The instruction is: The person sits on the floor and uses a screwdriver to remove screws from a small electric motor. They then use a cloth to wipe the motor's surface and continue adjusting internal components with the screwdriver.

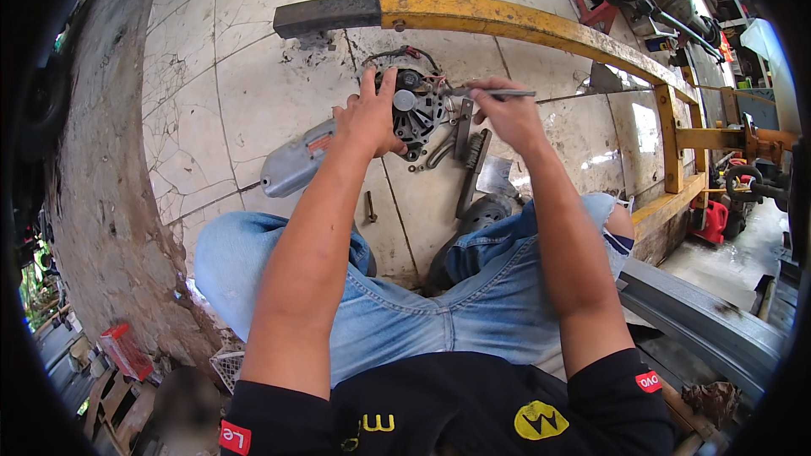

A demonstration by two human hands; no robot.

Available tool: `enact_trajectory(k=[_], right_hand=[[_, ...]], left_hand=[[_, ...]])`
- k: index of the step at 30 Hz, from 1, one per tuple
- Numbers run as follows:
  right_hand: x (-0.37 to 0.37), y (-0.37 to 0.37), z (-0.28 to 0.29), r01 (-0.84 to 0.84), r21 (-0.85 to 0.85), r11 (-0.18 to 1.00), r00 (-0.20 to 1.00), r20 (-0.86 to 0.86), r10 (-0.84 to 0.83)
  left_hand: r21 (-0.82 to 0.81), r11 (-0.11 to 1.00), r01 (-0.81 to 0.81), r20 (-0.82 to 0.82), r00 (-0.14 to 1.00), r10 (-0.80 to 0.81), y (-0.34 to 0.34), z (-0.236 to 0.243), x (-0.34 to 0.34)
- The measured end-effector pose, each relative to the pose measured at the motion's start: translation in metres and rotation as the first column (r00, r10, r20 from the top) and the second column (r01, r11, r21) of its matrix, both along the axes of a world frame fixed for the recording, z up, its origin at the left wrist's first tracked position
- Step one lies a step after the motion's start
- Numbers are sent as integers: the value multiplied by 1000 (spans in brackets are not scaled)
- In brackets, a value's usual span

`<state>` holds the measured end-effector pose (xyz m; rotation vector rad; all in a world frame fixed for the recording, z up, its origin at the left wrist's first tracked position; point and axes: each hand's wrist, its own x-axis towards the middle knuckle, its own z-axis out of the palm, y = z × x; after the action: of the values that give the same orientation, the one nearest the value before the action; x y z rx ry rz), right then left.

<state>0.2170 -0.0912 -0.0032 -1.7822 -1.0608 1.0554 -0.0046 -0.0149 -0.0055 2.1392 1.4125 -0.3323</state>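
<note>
- The alternator (405, 100) lies on the tiled floor (194, 165), its round, slotted face turned up, straight ahead of the person at 12 o'clock.
- The relation that counts: the alternator is at 9 o'clock from the right hand (509, 118), and the tool (517, 93) bridges the gap, its long axis running nearly 3 to 9 o'clock, tip at the alternator's 3 o'clock edge. Whether the tip touches cannot be told.
- The left hand (370, 118) is the nearer, right on the alternator's 9 o'clock side; the right hand stands off at 3 o'clock.
- Left grip: spread around the alternator, fingers toward 11 o'clock and thumb toward 6, clasping it.
- Right grip: closed on the tool, pinched between thumb and fingers.
- Counted: one alternator, one tool, two hands.
- Around the alternator: one grey canister (291, 162) at 8 o'clock, partly behind the left forearm; one bolt (371, 206) at 7, lying apart; two dark bars (463, 129) at 4 to 5; one silvery sheet (494, 176) at 4, just beside the lower bar.
- One yellow beam (507, 21) with a black end passes from 11 to 3 o'clock beyond the alternator.
</note>
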Motion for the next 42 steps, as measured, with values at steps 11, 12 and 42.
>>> enact_trajectory(k=[11,12,42], right_hand=[[13,6,11,55,-71,996,991,122,-46],[15,1,13,60,-60,996,997,52,-57],[3,-12,21,-144,-170,975,978,-174,114]], left_hand=[[-13,1000,-13,-3,1000,13,2,2,1],[-16,1000,-7,1,1000,7,1,0,0],[-111,960,-258,371,885,281,-4,-45,-37]])
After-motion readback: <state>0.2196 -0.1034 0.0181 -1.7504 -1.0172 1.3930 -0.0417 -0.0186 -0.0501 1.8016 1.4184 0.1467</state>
